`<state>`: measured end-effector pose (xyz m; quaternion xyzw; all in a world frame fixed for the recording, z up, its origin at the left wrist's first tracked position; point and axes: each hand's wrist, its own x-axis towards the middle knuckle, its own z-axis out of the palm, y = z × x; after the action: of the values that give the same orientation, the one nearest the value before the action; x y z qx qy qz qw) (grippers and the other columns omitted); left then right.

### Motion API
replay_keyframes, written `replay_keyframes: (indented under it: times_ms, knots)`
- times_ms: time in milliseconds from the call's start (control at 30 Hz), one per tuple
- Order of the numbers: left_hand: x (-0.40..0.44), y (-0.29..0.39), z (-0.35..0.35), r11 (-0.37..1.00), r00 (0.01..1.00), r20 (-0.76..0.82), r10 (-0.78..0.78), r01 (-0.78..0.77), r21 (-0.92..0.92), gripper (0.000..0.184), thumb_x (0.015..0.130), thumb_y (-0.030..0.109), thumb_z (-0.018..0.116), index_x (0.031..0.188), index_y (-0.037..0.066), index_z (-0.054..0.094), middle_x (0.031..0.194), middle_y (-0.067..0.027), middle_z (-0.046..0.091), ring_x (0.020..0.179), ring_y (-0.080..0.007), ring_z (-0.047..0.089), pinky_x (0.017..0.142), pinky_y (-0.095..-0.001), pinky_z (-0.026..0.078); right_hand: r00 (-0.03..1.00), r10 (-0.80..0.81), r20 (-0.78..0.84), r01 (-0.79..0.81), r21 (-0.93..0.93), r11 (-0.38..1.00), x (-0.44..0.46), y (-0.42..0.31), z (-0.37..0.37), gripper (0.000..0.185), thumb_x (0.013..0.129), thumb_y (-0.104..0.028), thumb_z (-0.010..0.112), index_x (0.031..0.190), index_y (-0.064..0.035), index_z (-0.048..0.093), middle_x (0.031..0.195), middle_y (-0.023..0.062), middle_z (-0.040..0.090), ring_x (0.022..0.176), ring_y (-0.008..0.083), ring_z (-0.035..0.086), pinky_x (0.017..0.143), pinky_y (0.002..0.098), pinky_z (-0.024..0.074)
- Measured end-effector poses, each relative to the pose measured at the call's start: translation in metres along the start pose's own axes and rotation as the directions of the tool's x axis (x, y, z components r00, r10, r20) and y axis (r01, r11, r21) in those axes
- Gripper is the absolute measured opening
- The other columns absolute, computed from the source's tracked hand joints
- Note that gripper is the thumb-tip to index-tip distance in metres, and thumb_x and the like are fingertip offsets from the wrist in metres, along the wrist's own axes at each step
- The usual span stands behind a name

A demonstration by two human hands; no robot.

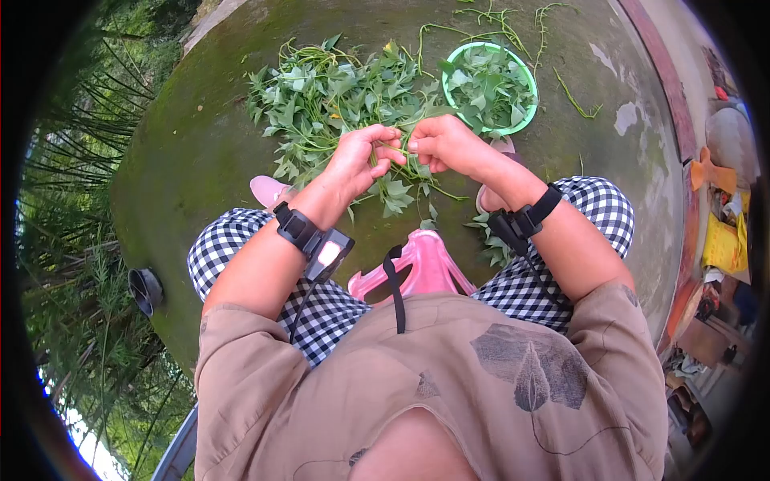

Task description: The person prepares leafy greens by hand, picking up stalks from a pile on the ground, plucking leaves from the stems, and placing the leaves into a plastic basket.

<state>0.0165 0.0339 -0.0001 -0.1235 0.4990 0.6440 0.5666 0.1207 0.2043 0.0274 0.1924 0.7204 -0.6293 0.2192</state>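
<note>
Over the front of a pile of leafy green vines (321, 92), my left hand (361, 160) is closed on a thin leafy stem (394, 148), its palm turned partly up. Fingers of my right hand (443, 146) pinch the same stem close beside, thumb against forefinger. Leaves hang below both hands, and some of the stem is hidden by the fingers. To the right of the pile stands a round green basket (532, 100) filled with picked leaves (489, 84), just beyond my right hand.
Bare stems (573, 94) lie scattered around the basket on the mossy concrete ground (192, 136). A pink plastic stool (421, 260) shows between my knees. A black pot (145, 291) sits at the left edge near bushes. Assorted household items line the right side.
</note>
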Motion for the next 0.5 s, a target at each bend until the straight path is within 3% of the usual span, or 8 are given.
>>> replay_keyframes:
  times_ms: [67, 267, 367, 433, 500]
  knots:
    - [-0.001, -0.001, 0.0, 1.0, 1.0, 0.01, 0.001, -0.001, 0.0, 0.013, 0.09, 0.012, 0.054, 0.097, 0.0, 0.056, 0.086, -0.0111, 0.062, 0.067, -0.0187, 0.067, 0.036, -0.0214, 0.03, 0.998, 0.061, 0.032, -0.063, 0.064, 0.996, -0.003, -0.006, -0.002, 0.02, 0.091, -0.022, 0.06, 0.084, -0.0036, 0.064, 0.067, 0.0012, 0.058, 0.055, 0.0084, 0.054, 0.051, 0.0231, 0.0449]
    - [-0.004, -0.003, 0.009, 0.997, 0.997, 0.068, 0.022, -0.027, 0.074, 0.013, 0.09, 0.009, 0.054, 0.099, 0.0, 0.057, 0.087, -0.0114, 0.063, 0.067, -0.0193, 0.067, 0.037, -0.0209, 0.031, 1.0, 0.015, 0.001, -0.015, 0.062, 0.998, 0.002, 0.006, 0.005, 0.021, 0.088, -0.022, 0.062, 0.082, -0.002, 0.062, 0.067, 0.0015, 0.058, 0.056, 0.0092, 0.054, 0.05, 0.0244, 0.0446]
    - [-0.004, -0.002, 0.009, 0.997, 0.999, 0.034, 0.013, -0.015, 0.071, 0.015, 0.09, 0.007, 0.053, 0.104, 0.0, 0.056, 0.089, -0.012, 0.063, 0.068, -0.0197, 0.068, 0.037, -0.021, 0.033, 0.999, 0.011, -0.036, -0.018, -0.186, 0.982, -0.001, -0.005, -0.021, 0.019, 0.083, -0.019, 0.064, 0.081, -0.0001, 0.064, 0.063, 0.0053, 0.059, 0.048, 0.0134, 0.055, 0.044, 0.029, 0.0443]
    - [0.001, -0.005, 0.0, 0.992, 0.999, -0.012, 0.03, -0.029, 0.119, 0.02, 0.09, 0.006, 0.052, 0.109, 0.001, 0.055, 0.09, -0.0125, 0.064, 0.069, -0.0197, 0.068, 0.037, -0.0209, 0.034, 0.984, 0.068, -0.167, -0.117, -0.305, 0.945, -0.003, -0.012, -0.054, 0.018, 0.081, -0.019, 0.066, 0.082, -0.0009, 0.065, 0.068, 0.0092, 0.064, 0.056, 0.0205, 0.061, 0.052, 0.0355, 0.0484]
    - [0.002, -0.006, -0.006, 0.989, 0.999, -0.027, 0.026, -0.022, 0.145, 0.024, 0.091, 0.007, 0.052, 0.114, 0.002, 0.053, 0.092, -0.0131, 0.064, 0.069, -0.0199, 0.068, 0.037, -0.0208, 0.034, 0.922, -0.069, -0.382, -0.173, -0.564, 0.807, 0.003, -0.002, -0.09, 0.02, 0.081, -0.022, 0.067, 0.086, -0.0024, 0.067, 0.08, 0.0136, 0.069, 0.074, 0.0292, 0.067, 0.066, 0.0432, 0.0514]
